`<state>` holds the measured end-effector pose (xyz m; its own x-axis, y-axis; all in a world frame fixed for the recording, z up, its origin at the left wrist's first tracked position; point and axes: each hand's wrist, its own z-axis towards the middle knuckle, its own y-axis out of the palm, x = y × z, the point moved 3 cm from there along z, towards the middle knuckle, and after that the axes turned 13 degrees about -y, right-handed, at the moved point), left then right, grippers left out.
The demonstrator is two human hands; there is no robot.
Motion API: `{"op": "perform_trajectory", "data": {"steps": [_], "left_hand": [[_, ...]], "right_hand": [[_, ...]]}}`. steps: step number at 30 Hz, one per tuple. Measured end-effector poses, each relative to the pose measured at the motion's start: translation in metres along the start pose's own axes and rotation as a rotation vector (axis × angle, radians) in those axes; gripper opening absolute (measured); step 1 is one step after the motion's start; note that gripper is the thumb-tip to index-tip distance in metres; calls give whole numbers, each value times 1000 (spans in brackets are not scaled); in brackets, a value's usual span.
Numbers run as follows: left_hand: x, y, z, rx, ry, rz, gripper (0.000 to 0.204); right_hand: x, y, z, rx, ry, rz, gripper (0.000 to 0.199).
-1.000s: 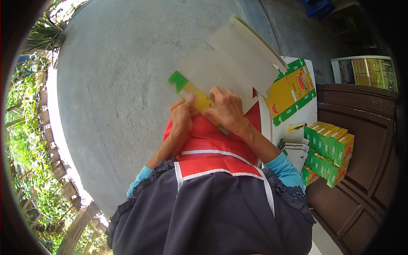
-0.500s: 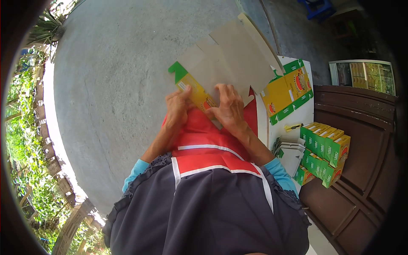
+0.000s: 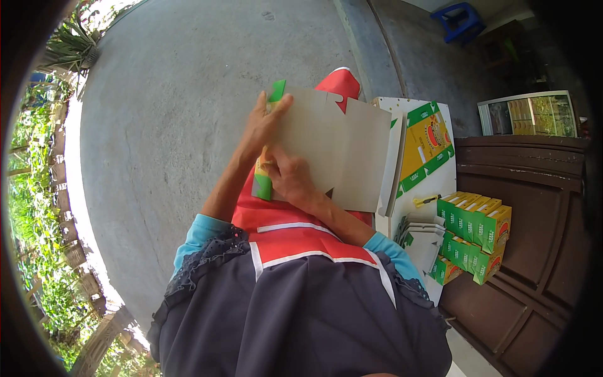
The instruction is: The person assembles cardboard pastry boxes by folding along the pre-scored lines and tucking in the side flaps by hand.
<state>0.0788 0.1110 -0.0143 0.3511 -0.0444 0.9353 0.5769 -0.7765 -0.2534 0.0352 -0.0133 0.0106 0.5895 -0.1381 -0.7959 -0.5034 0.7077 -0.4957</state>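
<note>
An unfolded cardboard box (image 3: 339, 144) lies across my red-covered lap, its plain grey inside facing up. Along its left edge a narrow strip is folded over, showing yellow print with a green flap at each end. My left hand (image 3: 259, 131) grips the upper part of that edge between thumb and fingers, close to the upper green flap. Lower down, my right hand (image 3: 290, 179) has its fingers curled over the folded strip, pinching it near the lower green flap. The strip's middle is hidden behind both hands.
To the right, a white table (image 3: 447, 169) bears a flat printed box (image 3: 427, 147), a yellow cutter (image 3: 426, 202), folded grey cardboard (image 3: 421, 242) and stacked green-and-yellow boxes (image 3: 474, 226). A brown wooden panel (image 3: 521, 182) stands beyond. A blue stool (image 3: 458, 22) is at the far right.
The cardboard has turned clockwise and come down nearer my lap. My left hand has moved up along the folded edge; my right hand has shifted left and down onto the strip.
</note>
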Motion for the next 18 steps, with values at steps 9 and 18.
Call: {"op": "perform_trajectory", "data": {"steps": [9,18], "left_hand": [[0,-23,-22,-509,-398,-249,24],[-14,-11,-11,-586,-609,-484,26]], "right_hand": [[52,-156,61,65,-212,-472,27],[89,-120,106,-559,126,-14,45]]}}
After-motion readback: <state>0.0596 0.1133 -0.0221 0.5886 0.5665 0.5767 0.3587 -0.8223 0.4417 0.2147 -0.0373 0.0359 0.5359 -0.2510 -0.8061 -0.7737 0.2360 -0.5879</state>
